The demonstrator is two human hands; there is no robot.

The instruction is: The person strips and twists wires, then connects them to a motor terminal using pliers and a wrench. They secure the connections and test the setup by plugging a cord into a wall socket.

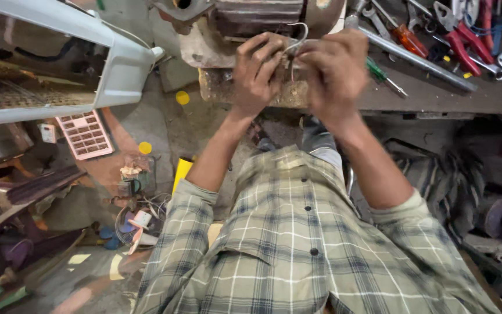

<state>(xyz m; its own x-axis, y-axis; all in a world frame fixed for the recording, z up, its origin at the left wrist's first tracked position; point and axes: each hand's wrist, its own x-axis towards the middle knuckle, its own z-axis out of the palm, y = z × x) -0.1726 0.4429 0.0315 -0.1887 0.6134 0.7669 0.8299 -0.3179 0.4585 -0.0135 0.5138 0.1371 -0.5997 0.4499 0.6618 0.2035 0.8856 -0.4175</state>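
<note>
Single head view, looking steeply down, close over workbench (437,96)

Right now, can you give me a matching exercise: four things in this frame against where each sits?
Things:
1. white wire loop
2. red-handled pliers
3. pink grille
4. yellow cap

Places:
A. floor, below the bench edge
B. between both hands
C. bench, far right
D. floor, under the white housing

Pairs: 1-B, 2-C, 3-D, 4-A

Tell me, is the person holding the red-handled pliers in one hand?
No: the red-handled pliers lie on the bench, while the left hand and right hand hold a thin wire.
</note>
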